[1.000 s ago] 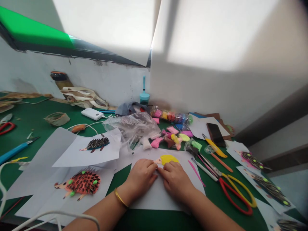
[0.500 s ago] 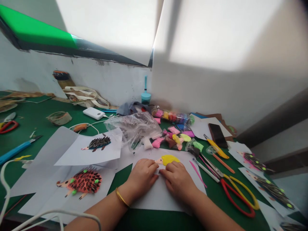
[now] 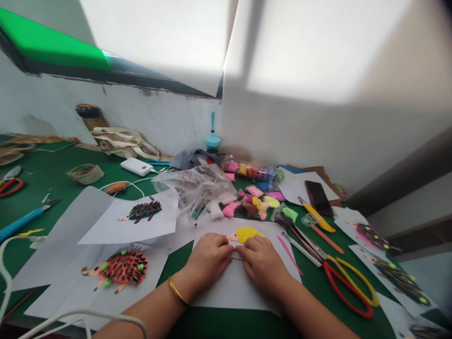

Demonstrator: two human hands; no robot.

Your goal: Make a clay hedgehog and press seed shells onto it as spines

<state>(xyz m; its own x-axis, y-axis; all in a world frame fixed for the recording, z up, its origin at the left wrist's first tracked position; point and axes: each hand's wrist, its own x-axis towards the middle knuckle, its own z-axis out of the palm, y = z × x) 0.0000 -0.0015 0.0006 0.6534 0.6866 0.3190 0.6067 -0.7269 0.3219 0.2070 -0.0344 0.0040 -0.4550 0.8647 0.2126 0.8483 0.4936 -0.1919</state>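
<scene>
A white sheet of paper (image 3: 226, 289) lies on the green table in front of me. On it is a hedgehog figure with a yellow body (image 3: 249, 232) and a pale pink snout, partly covered by my fingers. My left hand (image 3: 212, 256), with a gold bangle at the wrist, rests on the sheet just below the snout, fingers curled and closed. My right hand (image 3: 260, 261) lies opposite, below the yellow body, fingers bent and pinched together. The fingertips of both hands almost meet over a pale edge; what they pinch is too small to make out.
Several clay packets (image 3: 252, 200) and a crumpled plastic bag (image 3: 194, 183) lie beyond the sheet. To the right are scissors (image 3: 349, 289), a yellow cutter (image 3: 319, 218) and a phone (image 3: 318, 197). Finished hedgehog pictures (image 3: 122, 268) lie left and right; a white cable (image 3: 88, 314) crosses the lower left.
The fingers of both hands have shifted slightly, the right fingertips straightening a little toward the left. The whole view has drifted a touch; nothing else has visibly moved.
</scene>
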